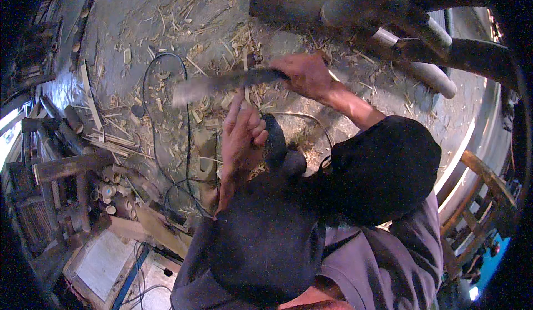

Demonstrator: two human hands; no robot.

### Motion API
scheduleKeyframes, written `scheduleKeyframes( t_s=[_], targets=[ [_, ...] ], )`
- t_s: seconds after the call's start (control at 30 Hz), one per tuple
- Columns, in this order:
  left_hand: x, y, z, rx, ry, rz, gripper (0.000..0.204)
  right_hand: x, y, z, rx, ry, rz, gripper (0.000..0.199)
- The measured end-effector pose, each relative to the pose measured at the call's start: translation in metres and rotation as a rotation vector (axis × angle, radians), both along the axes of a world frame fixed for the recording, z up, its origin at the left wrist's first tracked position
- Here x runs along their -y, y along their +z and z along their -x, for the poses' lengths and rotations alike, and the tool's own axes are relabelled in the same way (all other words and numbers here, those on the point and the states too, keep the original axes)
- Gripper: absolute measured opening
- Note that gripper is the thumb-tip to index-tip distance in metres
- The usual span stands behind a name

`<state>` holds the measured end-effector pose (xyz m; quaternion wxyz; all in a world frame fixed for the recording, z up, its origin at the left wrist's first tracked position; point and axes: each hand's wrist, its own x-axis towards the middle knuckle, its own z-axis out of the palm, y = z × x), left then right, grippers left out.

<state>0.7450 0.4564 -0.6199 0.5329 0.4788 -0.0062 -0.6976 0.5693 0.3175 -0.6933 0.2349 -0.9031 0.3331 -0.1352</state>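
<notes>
My left hand (241, 135) is closed around a thin pale strip (246, 60), seemingly split bamboo, that points away from me. My right hand (307, 78) grips the dark handle of a large knife (216, 87). Its broad blade reaches left across the strip, just beyond my left fingers, and is blurred by motion. Whether the edge touches the strip, I cannot tell. Dark clothing hides part of the area below my hands.
Shavings and offcuts litter the floor (222, 10). A black cable (145, 96) loops left of my hands, near a pile of bamboo strips (119, 143). Thick poles (425, 77) lie at the upper right. A wooden box (105, 265) stands lower left, a bamboo frame (486, 179) at right.
</notes>
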Motion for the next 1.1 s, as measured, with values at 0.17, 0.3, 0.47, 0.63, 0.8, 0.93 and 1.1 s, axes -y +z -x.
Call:
scheduleKeyframes(
  t_s=[0.17,0.3,0.47,0.63,0.8,0.93,1.1],
  targets=[
    [-0.015,0.007,0.006,0.105,-0.026,-0.001,0.056,0.023,0.006,0.006,-0.152,-0.426,-0.196,0.039],
    [-0.014,-0.010,0.002,0.278,-0.116,0.133,0.055,0.019,-0.012,0.012,-0.025,-0.391,-0.045,0.038],
    [0.001,-0.045,-0.002,0.097,0.001,0.263,0.054,-0.009,-0.020,0.002,0.142,-0.142,-0.099,0.039],
    [0.005,-0.038,0.003,0.099,0.011,0.140,0.055,-0.011,-0.003,-0.006,0.029,-0.052,-0.045,0.041],
    [0.000,-0.014,-0.001,0.010,0.037,0.032,0.055,-0.003,-0.010,0.001,-0.025,-0.047,-0.028,0.045],
    [-0.006,0.010,-0.001,0.131,-0.002,-0.107,0.053,-0.001,-0.027,0.013,-0.051,-0.024,0.020,0.043],
    [-0.036,0.042,-0.019,0.460,-0.118,-0.017,0.051,0.013,-0.034,0.026,-0.110,-0.443,0.034,0.035]
  ],
)
